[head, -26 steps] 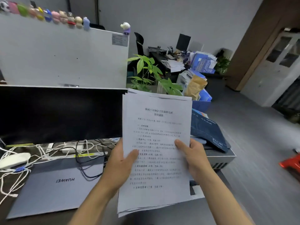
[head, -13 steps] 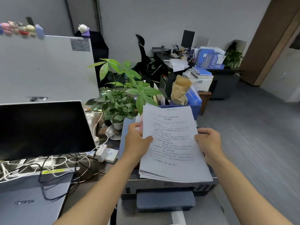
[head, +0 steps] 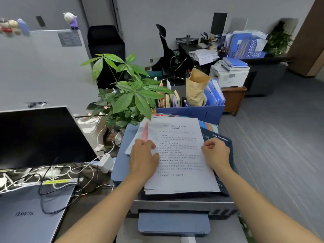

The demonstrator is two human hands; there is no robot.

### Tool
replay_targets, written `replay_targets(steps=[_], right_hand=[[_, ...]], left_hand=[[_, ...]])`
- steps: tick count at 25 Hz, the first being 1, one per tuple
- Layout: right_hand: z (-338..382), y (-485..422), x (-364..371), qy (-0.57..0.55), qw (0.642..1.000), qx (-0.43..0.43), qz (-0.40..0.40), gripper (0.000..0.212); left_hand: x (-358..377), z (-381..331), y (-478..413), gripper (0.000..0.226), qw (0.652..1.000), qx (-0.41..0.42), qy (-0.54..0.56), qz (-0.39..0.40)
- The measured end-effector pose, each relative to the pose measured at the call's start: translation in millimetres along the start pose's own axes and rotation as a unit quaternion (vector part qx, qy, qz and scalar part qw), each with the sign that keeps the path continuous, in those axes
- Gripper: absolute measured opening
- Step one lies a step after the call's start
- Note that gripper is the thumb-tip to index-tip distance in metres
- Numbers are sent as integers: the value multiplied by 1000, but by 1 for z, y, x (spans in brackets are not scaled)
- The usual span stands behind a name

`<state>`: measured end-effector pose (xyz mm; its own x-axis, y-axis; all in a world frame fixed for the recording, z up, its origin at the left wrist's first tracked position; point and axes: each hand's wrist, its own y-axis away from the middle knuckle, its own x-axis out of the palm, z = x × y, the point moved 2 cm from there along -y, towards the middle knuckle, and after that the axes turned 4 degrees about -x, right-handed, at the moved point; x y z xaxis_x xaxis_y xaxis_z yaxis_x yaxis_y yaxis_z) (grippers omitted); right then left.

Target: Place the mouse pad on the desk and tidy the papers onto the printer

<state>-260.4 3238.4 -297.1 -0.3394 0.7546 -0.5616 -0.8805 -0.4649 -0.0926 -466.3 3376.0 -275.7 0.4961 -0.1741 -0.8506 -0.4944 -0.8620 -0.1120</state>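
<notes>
My stack of papers (head: 178,155) lies flat on top of the printer (head: 182,206), printed side up, its near edge just short of the printer's front lip. My left hand (head: 143,160) rests on the stack's left side, palm down, fingers loosely curled and thumb lying across the text; it presses on the sheets rather than pinching them. My right hand (head: 216,153) sits at the right edge, curled into a loose fist with the knuckles against the paper's margin; I cannot tell whether any sheet is caught inside it. A few loose pages, one with a pink tint, stick out askew from under the stack on the left. A dark blue folder (head: 226,146) lies beneath the stack on the right. Beyond the printer stands a potted plant (head: 129,95). To the left, on the surface, are a dark monitor (head: 40,135), a closed laptop (head: 29,214) and tangled cables (head: 57,174). The mouse pad is not something I can pick out here.
</notes>
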Motion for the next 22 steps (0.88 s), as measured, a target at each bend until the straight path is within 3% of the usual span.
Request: replay_targets(steps=[2,4,6,9,18,20,22], right_hand=[[4,2,4,66,995,-63,39,21],[10,13,10,114,975,-141,127,46],[13,24,16,153,940,-214,215,65],[1,28,28,221,903,-235,283,75],[4,27,28,236,900,-214,298,78],[17,31,18,183,924,-210,264,75],[40,43,0,80,959,-199,186,69]], left_hand=[[1,-2,2,34,994,54,-97,-17],[8,-5,4,50,985,115,-125,35],[15,-4,7,60,976,122,-145,111],[23,3,9,67,954,130,-220,155],[22,3,7,68,949,110,-231,185],[11,0,8,68,962,105,-194,159],[-10,-8,18,67,991,89,-49,89]])
